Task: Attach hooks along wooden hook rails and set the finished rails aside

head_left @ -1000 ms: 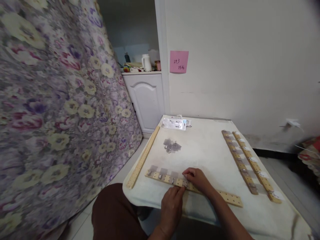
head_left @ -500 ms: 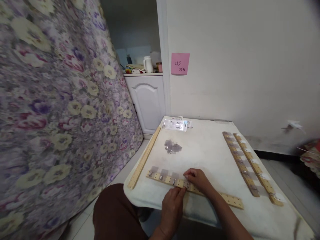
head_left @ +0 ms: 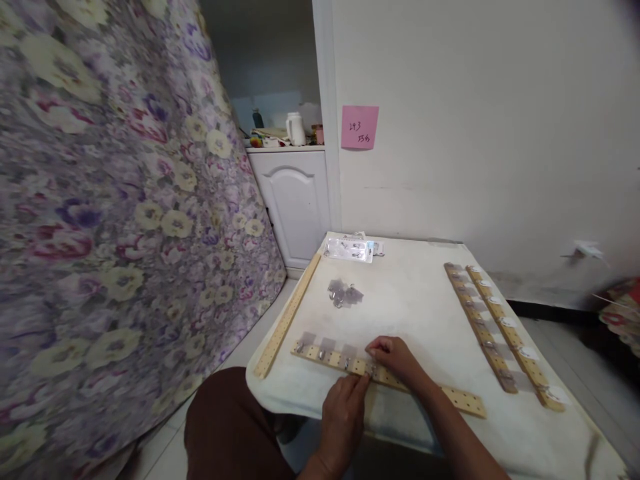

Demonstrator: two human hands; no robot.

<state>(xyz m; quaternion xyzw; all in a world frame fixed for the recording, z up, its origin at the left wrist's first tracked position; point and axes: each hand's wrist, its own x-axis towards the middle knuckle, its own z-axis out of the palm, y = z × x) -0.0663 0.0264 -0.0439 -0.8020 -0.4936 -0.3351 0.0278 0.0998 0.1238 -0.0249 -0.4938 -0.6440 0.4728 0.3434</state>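
A light wooden strip with rows of holes lies near the table's front edge. Along its left part sit several small metal pieces, each with a see-through greyish tag behind it. My left hand is closed at the strip's near edge, its fingertips against the wood beside another small metal piece. Just behind that piece, my right hand pinches its thumb and finger together at the far edge; a tag there is mostly hidden. More tags with metal parts lie in a loose pile farther back.
A bare holed strip runs along the table's left edge. On the right lie a brown strip and a pale strip, both with pieces attached. Clear packaging lies at the back, below the wall with a pink note.
Both hands stay at the same spot on the strip with almost no movement. The whole view has shifted very slightly.
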